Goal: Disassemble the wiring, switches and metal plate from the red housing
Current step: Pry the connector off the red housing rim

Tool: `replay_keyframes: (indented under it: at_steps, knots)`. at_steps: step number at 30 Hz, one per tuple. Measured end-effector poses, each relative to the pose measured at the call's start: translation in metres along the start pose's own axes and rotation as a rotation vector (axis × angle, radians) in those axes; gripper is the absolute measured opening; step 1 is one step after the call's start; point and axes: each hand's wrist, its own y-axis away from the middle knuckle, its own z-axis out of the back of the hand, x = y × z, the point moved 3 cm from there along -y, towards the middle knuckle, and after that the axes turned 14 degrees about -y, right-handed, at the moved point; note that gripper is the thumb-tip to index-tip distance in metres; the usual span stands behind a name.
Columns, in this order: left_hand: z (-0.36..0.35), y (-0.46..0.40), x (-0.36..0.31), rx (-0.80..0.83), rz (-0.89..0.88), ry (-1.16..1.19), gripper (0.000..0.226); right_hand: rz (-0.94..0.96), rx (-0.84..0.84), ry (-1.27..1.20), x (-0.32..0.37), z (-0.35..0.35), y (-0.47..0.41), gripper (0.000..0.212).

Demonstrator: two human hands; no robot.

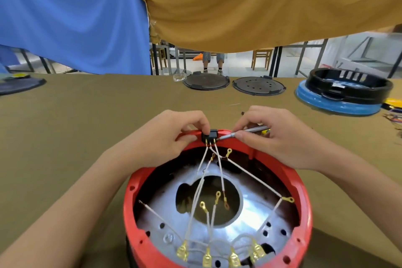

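Nearest the viewer, a round red plastic housing (303, 191) lies open side up on a table covered in olive-brown cloth (76, 128). Inside it sits a shiny dished metal plate (252, 222) with a large central hole. White insulated wires (219, 166) with brass ring and spade terminals cross above the plate, fanning from the near rim toward the far rim.

At the far rim, a small black plastic switch (210, 135) sits on the edge of the housing, with the wires joined to its underside. The left hand (174, 137) pinches the switch between thumb and fingertips. The right hand (276, 137) grips a slim silver-shafted screwdriver (250, 131), its tip at the right side of the switch.

Farther back on the table lie two dark round perforated discs (258, 86) side by side. To the right, a black plastic ring (348, 84) rests on a blue round base (335, 104). Beyond hang a blue cloth (71, 17) and a mustard cloth (261, 2).
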Motion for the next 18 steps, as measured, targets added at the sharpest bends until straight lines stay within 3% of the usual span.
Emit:
replay_keyframes:
  at_steps: [8, 18]
  knots:
    - [0.003, -0.025, -0.002, 0.173, -0.054, 0.125, 0.018, 0.075, 0.031, 0.124, 0.008, 0.010, 0.007, 0.016]
    - [-0.003, -0.009, -0.010, 0.046, -0.135, 0.077, 0.008, 0.197, -0.001, 0.253, 0.013, -0.001, 0.010, 0.023]
